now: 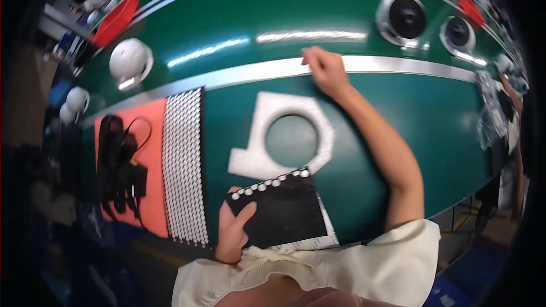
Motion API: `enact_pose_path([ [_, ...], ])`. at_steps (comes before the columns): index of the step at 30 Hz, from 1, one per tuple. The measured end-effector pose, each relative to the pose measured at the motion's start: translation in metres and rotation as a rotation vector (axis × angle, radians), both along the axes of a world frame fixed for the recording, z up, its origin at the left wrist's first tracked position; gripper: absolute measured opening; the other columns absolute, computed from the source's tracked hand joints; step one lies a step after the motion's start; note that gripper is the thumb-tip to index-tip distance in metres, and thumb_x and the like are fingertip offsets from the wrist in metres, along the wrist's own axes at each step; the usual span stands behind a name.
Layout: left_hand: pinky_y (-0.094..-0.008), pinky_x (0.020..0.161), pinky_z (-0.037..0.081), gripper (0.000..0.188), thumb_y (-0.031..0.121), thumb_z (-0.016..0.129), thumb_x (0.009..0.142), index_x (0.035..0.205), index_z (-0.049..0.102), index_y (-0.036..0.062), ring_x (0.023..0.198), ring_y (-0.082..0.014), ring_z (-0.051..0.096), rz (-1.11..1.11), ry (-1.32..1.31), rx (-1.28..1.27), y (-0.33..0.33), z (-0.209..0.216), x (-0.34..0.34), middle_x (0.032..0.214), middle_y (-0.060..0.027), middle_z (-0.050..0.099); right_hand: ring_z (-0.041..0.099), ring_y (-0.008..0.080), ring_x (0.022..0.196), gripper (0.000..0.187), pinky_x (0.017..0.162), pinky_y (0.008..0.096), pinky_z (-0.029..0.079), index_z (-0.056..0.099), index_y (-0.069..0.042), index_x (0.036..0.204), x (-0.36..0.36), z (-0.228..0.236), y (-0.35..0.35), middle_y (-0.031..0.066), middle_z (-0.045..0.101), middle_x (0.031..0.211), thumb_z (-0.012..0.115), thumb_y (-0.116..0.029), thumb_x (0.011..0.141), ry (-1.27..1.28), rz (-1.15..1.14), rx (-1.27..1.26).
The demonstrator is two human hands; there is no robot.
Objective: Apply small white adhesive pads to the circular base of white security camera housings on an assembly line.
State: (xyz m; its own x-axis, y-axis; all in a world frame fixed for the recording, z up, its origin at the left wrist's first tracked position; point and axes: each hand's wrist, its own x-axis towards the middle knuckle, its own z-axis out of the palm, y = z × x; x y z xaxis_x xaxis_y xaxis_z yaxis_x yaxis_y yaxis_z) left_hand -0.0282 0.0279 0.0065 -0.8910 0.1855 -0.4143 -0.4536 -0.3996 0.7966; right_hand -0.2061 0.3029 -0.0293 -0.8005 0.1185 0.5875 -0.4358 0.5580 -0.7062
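Near my body, my left hand (232,232) grips a black sheet (284,213), thumb on top and fingers underneath. Along the sheet's far edge runs a row of small white round pieces, and printed white paper (313,243) shows beneath it. Just beyond lies a white foam piece (259,131) with a big round hole, its near edge partly covered by the sheet. My right hand (325,69) reaches over the metal rail (273,69) with its fingers curled closed; anything between the fingertips is too small to make out.
Left of the foam, a panel with rows of silver-white dots (183,165) adjoins an orange mat (152,193) bearing black cables with a box-shaped part (135,181). Beyond the rail, a green belt (318,8) carries rounded white devices (129,61). Clear plastic bags (490,105) lie at right.
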Motion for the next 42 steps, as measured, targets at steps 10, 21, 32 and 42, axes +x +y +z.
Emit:
enact_pose_path([
  [10,-0.0203,0.070,0.041,0.022,-0.001,0.059,0.074,0.093,0.048,0.0009,0.075,-0.0074,0.050,0.013,0.099,-0.165,-0.011,0.000,0.005,0.083,-0.0025,0.055,0.043,0.0270,0.112,0.069,0.094,0.0347,0.035,0.024,-0.002,0.126,0.140,0.048,-0.076,0.0194,0.042,0.120,0.066,-0.012,0.072,-0.585,0.795,-0.385],
  [21,-0.0290,0.059,0.047,0.035,0.012,0.066,0.071,0.095,0.045,-0.0023,0.067,-0.0247,0.062,-0.100,0.560,-1.013,-0.007,-0.006,0.012,0.072,-0.0155,0.060,0.056,0.0181,0.087,0.034,0.072,0.0280,0.045,0.052,-0.002,0.097,0.100,0.039,-0.050,0.0084,0.056,0.097,0.068,-0.007,0.068,-0.702,1.053,0.031],
  [32,-0.0298,0.046,0.042,0.026,0.014,0.070,0.068,0.073,0.050,-0.0013,0.049,-0.0263,0.056,-0.162,0.592,-1.124,-0.011,-0.014,0.004,0.059,-0.0130,0.056,0.057,0.0184,0.083,0.022,0.070,0.0273,0.046,0.054,0.000,0.087,0.092,0.030,-0.049,0.0096,0.059,0.090,0.066,-0.003,0.069,-0.797,1.083,-0.142],
  [42,-0.0296,0.043,0.043,0.034,0.025,0.070,0.068,0.077,0.050,-0.0009,0.045,-0.0246,0.057,-0.172,0.702,-1.178,-0.017,-0.013,0.006,0.053,-0.0107,0.055,0.056,0.0154,0.085,0.020,0.072,0.0259,0.045,0.058,-0.001,0.088,0.090,0.033,-0.052,0.0080,0.060,0.093,0.066,-0.005,0.071,-0.857,1.090,-0.146],
])
